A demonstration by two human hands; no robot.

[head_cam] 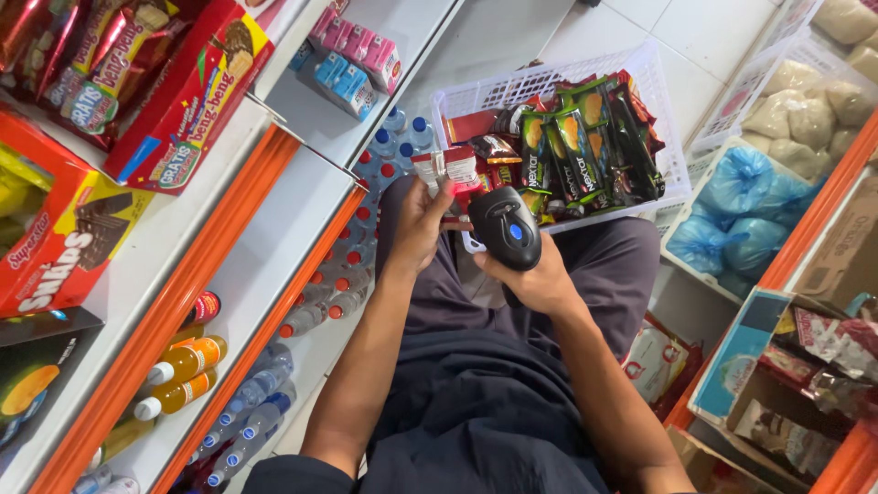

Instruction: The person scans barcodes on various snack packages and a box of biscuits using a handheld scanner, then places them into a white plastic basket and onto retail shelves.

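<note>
My left hand [419, 224] grips a small red and white snack packet [450, 171] at the near edge of a white plastic basket [540, 87]. My right hand [540, 279] holds a black handheld barcode scanner [506, 227] with a blue button, its head just right of the packet. The basket rests on my lap and holds several green, red and dark snack packs [576, 137].
Orange-edged white shelves on the left carry red snack boxes [183, 101], small pink and blue cartons [352, 59], and bottles of water and orange drink [187, 361]. Right side: baskets with blue bags [741, 197] and pale sacks, plus shelves of packets [805, 366].
</note>
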